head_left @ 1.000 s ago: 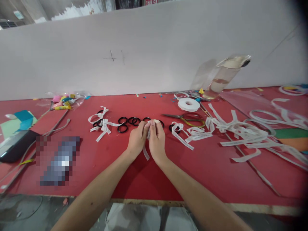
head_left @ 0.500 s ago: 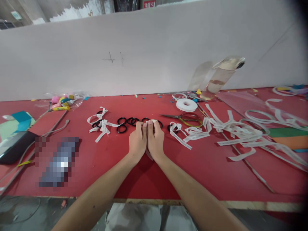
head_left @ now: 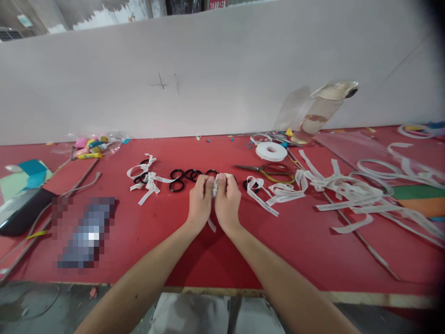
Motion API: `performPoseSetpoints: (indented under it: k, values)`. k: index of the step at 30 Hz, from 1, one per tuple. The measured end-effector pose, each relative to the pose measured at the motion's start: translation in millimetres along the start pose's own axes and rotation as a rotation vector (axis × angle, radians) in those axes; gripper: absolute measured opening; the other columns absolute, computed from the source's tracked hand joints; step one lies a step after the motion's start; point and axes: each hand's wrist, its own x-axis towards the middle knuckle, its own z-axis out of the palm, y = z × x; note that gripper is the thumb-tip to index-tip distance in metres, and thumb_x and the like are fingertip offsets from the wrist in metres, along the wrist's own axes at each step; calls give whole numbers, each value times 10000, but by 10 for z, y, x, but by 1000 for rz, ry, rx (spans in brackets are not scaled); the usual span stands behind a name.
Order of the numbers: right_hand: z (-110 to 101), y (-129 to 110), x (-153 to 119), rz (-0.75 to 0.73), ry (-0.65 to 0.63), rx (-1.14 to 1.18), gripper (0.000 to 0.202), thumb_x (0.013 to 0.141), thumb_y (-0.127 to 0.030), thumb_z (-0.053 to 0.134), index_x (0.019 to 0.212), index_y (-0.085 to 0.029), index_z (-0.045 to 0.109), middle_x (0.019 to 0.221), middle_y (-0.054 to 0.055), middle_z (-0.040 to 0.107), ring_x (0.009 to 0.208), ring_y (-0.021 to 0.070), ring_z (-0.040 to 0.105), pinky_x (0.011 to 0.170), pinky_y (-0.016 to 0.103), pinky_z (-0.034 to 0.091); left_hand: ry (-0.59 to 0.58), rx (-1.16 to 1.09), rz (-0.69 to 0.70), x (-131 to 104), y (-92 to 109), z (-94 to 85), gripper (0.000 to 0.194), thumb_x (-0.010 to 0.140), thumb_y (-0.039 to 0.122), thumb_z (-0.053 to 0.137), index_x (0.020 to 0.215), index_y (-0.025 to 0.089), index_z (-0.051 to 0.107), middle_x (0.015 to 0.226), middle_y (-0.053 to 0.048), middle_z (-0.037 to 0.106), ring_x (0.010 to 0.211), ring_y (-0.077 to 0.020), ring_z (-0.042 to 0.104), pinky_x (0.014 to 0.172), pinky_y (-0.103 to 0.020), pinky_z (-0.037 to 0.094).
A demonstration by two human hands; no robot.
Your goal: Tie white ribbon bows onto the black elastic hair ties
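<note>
Pinching a white ribbon (head_left: 215,189) between both sets of fingertips, your left hand (head_left: 199,202) and right hand (head_left: 227,202) sit knuckle to knuckle over the middle of the red table (head_left: 194,260). Your fingers are curled narrow and closed on the ribbon: the thumbs and forefingers meet at the top, and the bunched part of the ribbon shows in the slit between the two hands. One loose tail (head_left: 211,226) hangs out below, between your wrists, and reaches down to the table. Whether a ring is caught inside the grip cannot be told, since the fingers cover it. Just beyond your fingertips lies a row of black rings (head_left: 189,175), close to the hands but apart from them. To the left of the row rest finished bows (head_left: 146,176) tied on rings. To the right, near your right hand, lie cut strips (head_left: 267,195), then scissors (head_left: 267,170) and a tape roll (head_left: 271,151). Farther right spreads a tangle of ribbon (head_left: 354,190), and a clear bottle (head_left: 321,111) leans at the white wall (head_left: 208,69).
</note>
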Motion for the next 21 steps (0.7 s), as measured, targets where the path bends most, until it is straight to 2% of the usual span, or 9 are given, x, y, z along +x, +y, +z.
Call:
performPoseSetpoints:
  k: [3,9,12,15,21]
  values:
    - [2,3,4,-18,2,14,329,986,-502,409,823,-229,495,696,-11,580,573,139,484,562,267,351,0,102,-2,-9,12,-16,304,986,478,399,865,218,501,685,26,541,600,-123,479,606,-224,318]
    - [17,17,6,-40,9,-67,283,999,-451,388,847,-234,489,708,-4,589,601,156,511,581,271,345,28,503,88,46,63,-79,261,962,454,471,873,222,552,678,-8,575,541,-146,455,575,-251,193]
    - [17,23,8,-26,3,-58,282,999,-449,386,848,-234,488,708,-10,586,593,150,506,580,269,345,23,564,141,66,70,-90,254,963,434,470,869,215,556,650,-7,562,524,-141,424,572,-261,160]
    - [15,21,11,9,-13,12,301,996,-467,387,830,-233,478,695,-19,564,608,145,508,586,265,366,0,463,126,45,67,-81,265,969,438,458,850,213,533,648,10,541,540,-128,426,569,-246,204]
    - [15,-16,-1,96,-113,244,318,976,-491,425,811,-226,485,696,-37,494,597,117,449,558,249,373,9,27,88,-17,35,-56,294,966,452,475,801,208,466,636,45,471,568,-97,416,562,-210,315]
